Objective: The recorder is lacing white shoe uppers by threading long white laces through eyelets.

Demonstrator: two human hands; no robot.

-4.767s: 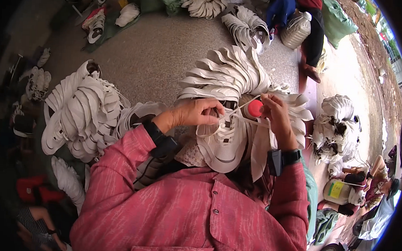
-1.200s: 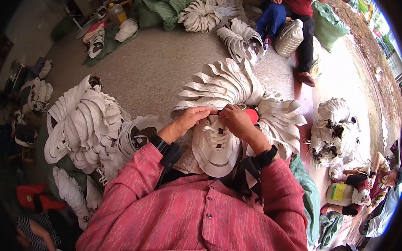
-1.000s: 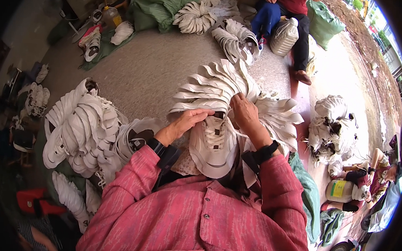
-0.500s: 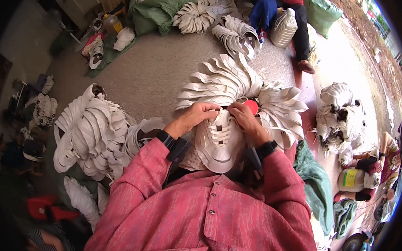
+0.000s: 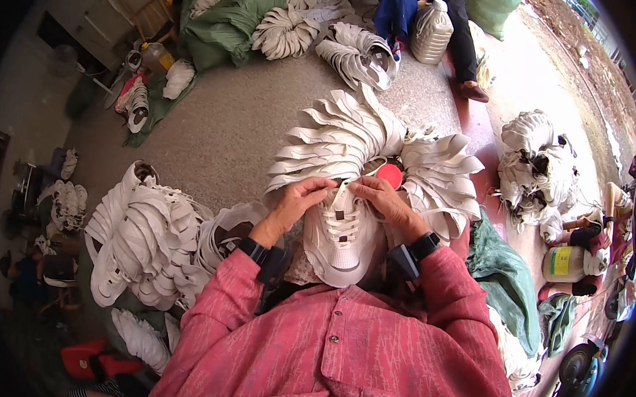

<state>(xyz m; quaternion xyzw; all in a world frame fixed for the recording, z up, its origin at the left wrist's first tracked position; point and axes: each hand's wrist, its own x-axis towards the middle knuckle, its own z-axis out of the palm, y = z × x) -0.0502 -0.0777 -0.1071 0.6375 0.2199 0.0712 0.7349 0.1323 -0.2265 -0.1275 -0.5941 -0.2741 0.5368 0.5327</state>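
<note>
A white shoe upper [image 5: 341, 252] with criss-crossed laces and small brown patches lies in front of my body, toe toward me. At its far end, the fingers of my left hand [image 5: 302, 202] are pinched on the left side of the tongue and collar. Opposite it, my right hand [image 5: 383, 201] grips the right side of the same end, thumb and fingers closed. My fingertips hide the exact edge being held. Just beyond my right hand is a round red piece [image 5: 390, 175]. Fanned white shoe uppers [image 5: 343, 138] spread beyond my hands, and more uppers [image 5: 444, 178] overlap at the right.
To my left is a big heap of white uppers [image 5: 148, 235]. Another pile [image 5: 537, 164] lies right, near a green cloth [image 5: 506, 272]. Farther off are green sacks [image 5: 234, 22], a large plastic jug [image 5: 431, 32] and a seated person's legs [image 5: 464, 51].
The camera view has shifted slightly, so the surroundings sit differently in the picture. Both hands stay at the far end of the shoe upper, with the tongue showing a little more upright between them.
</note>
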